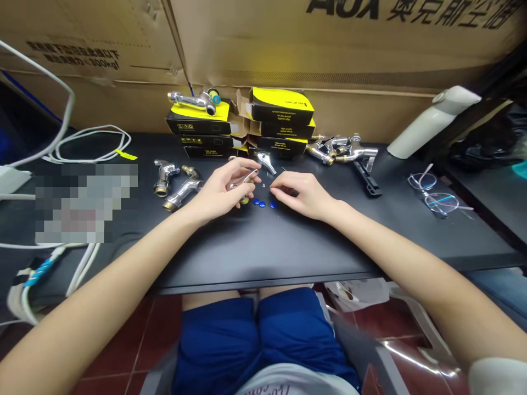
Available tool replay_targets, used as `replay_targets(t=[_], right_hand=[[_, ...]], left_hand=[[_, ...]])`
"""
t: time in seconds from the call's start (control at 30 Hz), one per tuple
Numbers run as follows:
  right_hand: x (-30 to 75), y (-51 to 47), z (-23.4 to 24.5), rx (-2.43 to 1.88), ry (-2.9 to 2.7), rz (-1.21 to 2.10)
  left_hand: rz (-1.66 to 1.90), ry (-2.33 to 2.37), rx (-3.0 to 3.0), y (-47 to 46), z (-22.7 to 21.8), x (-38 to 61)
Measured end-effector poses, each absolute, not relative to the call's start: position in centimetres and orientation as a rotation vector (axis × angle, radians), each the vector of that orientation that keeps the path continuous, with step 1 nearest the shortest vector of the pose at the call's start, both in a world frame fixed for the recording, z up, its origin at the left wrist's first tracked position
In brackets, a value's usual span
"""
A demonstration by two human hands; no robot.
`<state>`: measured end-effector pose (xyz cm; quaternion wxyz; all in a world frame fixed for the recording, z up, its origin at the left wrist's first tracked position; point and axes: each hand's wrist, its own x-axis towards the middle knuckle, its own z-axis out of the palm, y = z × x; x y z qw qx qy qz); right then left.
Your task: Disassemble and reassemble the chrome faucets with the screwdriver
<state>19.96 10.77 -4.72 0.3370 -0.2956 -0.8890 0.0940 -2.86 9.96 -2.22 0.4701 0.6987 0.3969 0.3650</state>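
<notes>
My left hand (230, 186) is closed round a shiny chrome faucet handle (250, 176), mostly hidden by the fingers. My right hand (300, 193) is held in a pinch low over the table; a thin dark sliver shows above its fingers, but what they grip is too small to name. Another chrome faucet handle (265, 161) lies just beyond, between the hands. A tiny silver piece (263, 185) and small blue round caps (262, 204) lie on the table between them. Under the left fingers a yellowish round piece (244, 201) partly shows.
Chrome faucet bodies (181, 195) lie left, with more (346, 149) at back right. Stacked black-yellow boxes (282, 107) carry another faucet (197, 101). A black plastic piece (368, 178), eyeglasses (436, 192) and a white bottle (432, 122) stand or lie right; white cables (90, 131) left.
</notes>
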Motion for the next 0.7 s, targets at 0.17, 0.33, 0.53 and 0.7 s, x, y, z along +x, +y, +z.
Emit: replay_targets(t=[0.17, 0.33, 0.53, 0.7], right_hand=[[19.98, 10.79, -4.78, -0.773, -2.321, 0.247], [19.96, 10.80, -4.81, -0.772, -2.319, 0.254], [19.98, 10.75, -4.69, -0.757, -2.323, 0.260], [19.95, 10.68, -4.56, -0.764, -2.325, 0.261]], left_hand=[[0.819, 0.909, 1.793, 10.10, -2.39, -3.05], [0.802, 0.816, 1.803, 10.44, -3.01, -3.24], [0.813, 0.808, 1.662, 10.20, -3.03, -3.00], [0.818, 0.846, 1.593, 9.93, -2.60, -2.78]])
